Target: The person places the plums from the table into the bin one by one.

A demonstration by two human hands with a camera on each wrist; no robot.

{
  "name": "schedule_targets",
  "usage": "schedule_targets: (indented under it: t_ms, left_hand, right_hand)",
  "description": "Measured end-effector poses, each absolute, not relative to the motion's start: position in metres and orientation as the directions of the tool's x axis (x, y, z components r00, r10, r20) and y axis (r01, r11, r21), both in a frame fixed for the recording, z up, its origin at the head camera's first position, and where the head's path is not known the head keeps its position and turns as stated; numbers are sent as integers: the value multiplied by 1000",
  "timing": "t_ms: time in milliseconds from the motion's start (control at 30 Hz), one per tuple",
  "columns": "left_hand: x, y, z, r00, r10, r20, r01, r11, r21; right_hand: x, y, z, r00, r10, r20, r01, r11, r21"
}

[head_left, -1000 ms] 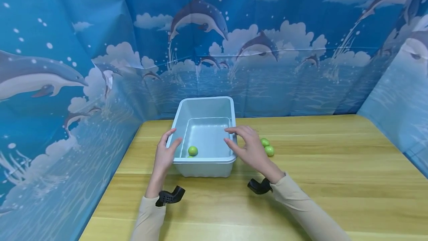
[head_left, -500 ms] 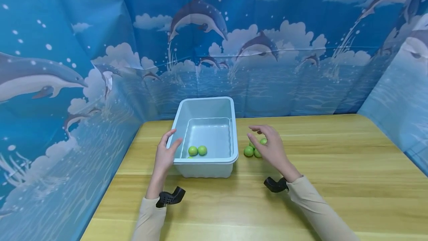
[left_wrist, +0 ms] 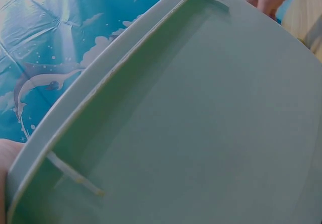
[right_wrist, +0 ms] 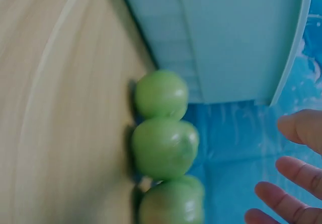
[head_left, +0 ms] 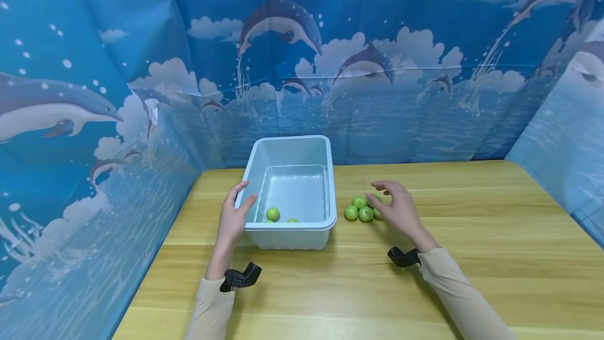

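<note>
1. Green fruit [head_left: 351,212]: five countable in a close cluster, low and near the tub's right side, probably left there for short reach. Round; no long axis I can make out, and no clear pointing.
2. My right hand [head_left: 401,211]: beside and partly over that cluster. Thumb and fingers spread in a loose curve, nothing between them; in the right wrist view the fingers [right_wrist: 276,198] stand apart from the fruit shown.
3. Tub [head_left: 288,227]: set upright, hollow side up, long axis running away from me, short end nearest. At least three fruits [head_left: 272,214] lie inside at this near end, likely because it is closest to me; the front wall partly hides some.
4. My left hand [head_left: 232,220]: curled about the tub's left rim towards the front, I judge to steady it.
5. Worktop [head_left: 472,235]: carries everything; a dolphin-printed sheet [head_left: 401,114] hangs behind.
</note>
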State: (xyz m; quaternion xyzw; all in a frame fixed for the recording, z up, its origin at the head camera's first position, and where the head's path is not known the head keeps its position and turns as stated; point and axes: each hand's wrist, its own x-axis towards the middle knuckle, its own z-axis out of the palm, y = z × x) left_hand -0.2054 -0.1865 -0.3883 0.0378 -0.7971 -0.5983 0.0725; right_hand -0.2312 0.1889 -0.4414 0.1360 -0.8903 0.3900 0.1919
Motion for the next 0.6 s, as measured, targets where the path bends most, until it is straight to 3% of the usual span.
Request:
schedule_targets:
  t_ms: [267,600]
  left_hand:
    - [-205,-187,-389,-988,-143,66,23,284,959]
    - [-205,-187,-388,-987,-144,70,26,282,959]
  right_hand:
    - [-234,199,-457,-950,-57,306,-256,702,-665]
    - [-232,205,-462,-967,-39,253,-198,738,-645]
